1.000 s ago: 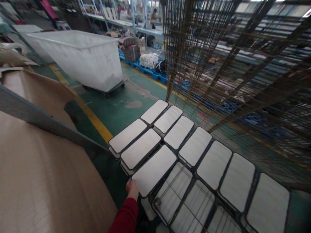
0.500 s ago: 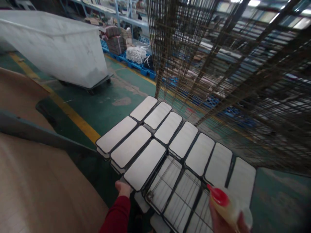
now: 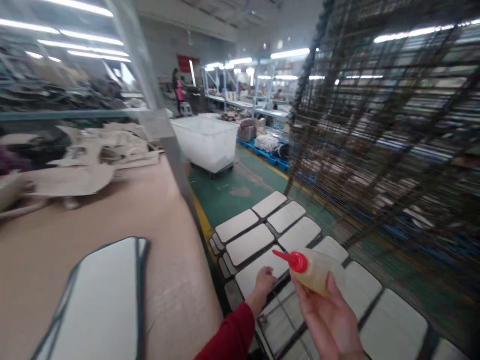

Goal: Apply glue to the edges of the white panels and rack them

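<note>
My right hand [image 3: 330, 310] is wrapped round a translucent squeeze bottle [image 3: 318, 270] with a red nozzle pointing left. My left hand [image 3: 265, 282], in a red sleeve, reaches over the rack, its fingers bent near a pale rectangular panel [image 3: 249, 277]; whether it grips anything is too small to tell. Rows of pale panels with dark edges, such as one panel [image 3: 250, 243], lie on a wire rack [image 3: 285, 312]. Bare wires show below my hands.
A table [image 3: 180, 270] at left bears dark-edged panels [image 3: 101, 300] and pale cut pieces [image 3: 75, 177]. A white wheeled bin [image 3: 206, 140] stands on the green floor. Wire racks [image 3: 390, 115] rise at right. A person [image 3: 178, 90] stands far back.
The view has swung up and left, showing the table and room. My left hand has moved from the rack's near edge to over the panels. The bottle, still in my right hand, is higher.
</note>
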Tool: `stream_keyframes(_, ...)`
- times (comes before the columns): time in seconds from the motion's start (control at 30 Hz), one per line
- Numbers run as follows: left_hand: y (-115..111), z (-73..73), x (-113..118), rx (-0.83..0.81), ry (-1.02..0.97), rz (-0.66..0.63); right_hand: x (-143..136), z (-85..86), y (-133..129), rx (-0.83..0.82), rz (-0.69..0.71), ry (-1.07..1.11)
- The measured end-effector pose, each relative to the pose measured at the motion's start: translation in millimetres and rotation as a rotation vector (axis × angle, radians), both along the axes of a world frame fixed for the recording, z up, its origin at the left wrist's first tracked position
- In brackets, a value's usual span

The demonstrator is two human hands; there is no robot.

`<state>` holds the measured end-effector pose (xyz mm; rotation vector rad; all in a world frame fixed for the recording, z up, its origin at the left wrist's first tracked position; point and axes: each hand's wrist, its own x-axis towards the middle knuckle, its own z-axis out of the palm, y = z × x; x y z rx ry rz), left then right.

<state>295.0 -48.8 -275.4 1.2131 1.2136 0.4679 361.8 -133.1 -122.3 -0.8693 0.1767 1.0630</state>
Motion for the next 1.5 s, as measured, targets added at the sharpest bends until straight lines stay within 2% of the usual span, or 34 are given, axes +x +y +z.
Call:
stream_keyframes(0.07, -18, 23.7, -20, 0.039, -0.048, 0.054, -20, 25.2, 1, 0.003, 0.060, -0.010)
stream_keyframes(0.1, -26, 33.1, -39, 0.074, -0.074, 0.091, -30, 34.8, 1, -0.002, 0.084, -0.005)
stream_keyframes(0.13, -34, 41.0, -66, 0.130, -0.094, 0.142, -39, 41.9, 0, -0.009, 0.109, 0.000)
stream_keyframes(0.2, -50, 54.2, -137, 0.322, -0.087, 0.310, -57, 48.8, -1, -0.013, 0.184, -0.004)
stream_keyframes(0.3, -75, 70.1, -264, 0.550, 0.229, 0.784, -86, 43.7, -5, 0.008, 0.322, -0.008)
stream_keyframes(0.37, -82, 77.6, -338, 0.522, 0.479, 0.950, -108, 33.5, -6, 0.014, 0.400, 0.046)
stream_keyframes(0.4, -81, 79.9, -367, 0.449, 0.566, 0.952, -118, 26.9, -5, 0.016, 0.426, 0.081)
stream_keyframes(0.43, -77, 81.2, -389, 0.387, 0.621, 0.893, -129, 19.4, -3, 0.020, 0.452, 0.116)
stream_keyframes(0.5, -63, 79.8, -415, 0.343, 0.653, 0.848, -150, 1.5, 4, 0.044, 0.504, 0.168)
stream_keyframes(0.57, -47, 73.5, -421, 0.329, 0.674, 0.808, -171, -20.4, 16, 0.074, 0.562, 0.192)
stream_keyframes(0.7, -26, 53.5, -407, 0.254, 0.749, 0.767, -208, -72.4, 42, 0.110, 0.626, 0.154)
stream_keyframes(0.83, -25, 38.7, -397, 0.216, 0.817, 0.742, -234, -120.0, 56, 0.042, 0.610, 0.117)
stream_keyframes(0.97, -26, 34.1, -393, 0.258, 0.884, 0.728, -249, -146.2, 59, 0.005, 0.587, 0.106)
stream_keyframes(1.07, -23, 33.6, -394, 0.277, 0.879, 0.757, -254, -150.4, 56, -0.009, 0.553, 0.126)
stream_keyframes(1.17, -16, 33.2, -402, 0.358, 0.834, 0.686, -256, -146.8, 48, -0.010, 0.514, 0.159)
stream_keyframes(1.33, 4, 36.1, -421, 0.426, 0.801, 0.548, -259, -135.9, 20, -0.013, 0.478, 0.226)
stream_keyframes(1.5, 18, 41.8, -424, 0.389, 0.818, 0.509, -264, -119.0, 5, 0.004, 0.481, 0.234)
